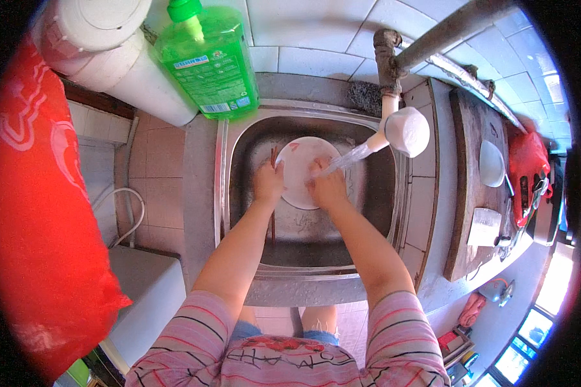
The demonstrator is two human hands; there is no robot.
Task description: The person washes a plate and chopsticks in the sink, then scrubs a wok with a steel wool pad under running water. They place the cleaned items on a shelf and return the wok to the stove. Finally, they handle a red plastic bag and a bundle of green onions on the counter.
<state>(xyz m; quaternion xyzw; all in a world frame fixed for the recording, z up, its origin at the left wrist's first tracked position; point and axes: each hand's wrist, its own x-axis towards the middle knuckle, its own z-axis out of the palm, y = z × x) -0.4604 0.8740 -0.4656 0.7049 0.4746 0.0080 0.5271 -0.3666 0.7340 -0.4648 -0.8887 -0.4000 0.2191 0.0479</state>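
Note:
Below me is a stainless steel sink (310, 252), and a white plate (300, 174) with reddish marks is held over its basin. My left hand (268, 181) grips the plate's left rim; reddish-brown chopsticks (273, 227) show above and below that hand, and whether it holds them I cannot tell. On the plate's right part lies my right hand (328, 184), its fingers over the upper face. Water runs from a white plastic tap (385, 133) onto the plate beside the right hand. Part of the right fingers is blurred by the water.
A green detergent bottle (208, 63) stands behind the sink's left corner, beside a white cylindrical container (121, 63). A dark scouring pad (365, 96) lies behind the tap. A large red bag (43, 217) fills the left. On the right, a wooden board (474, 193) bears a pale bowl (491, 163).

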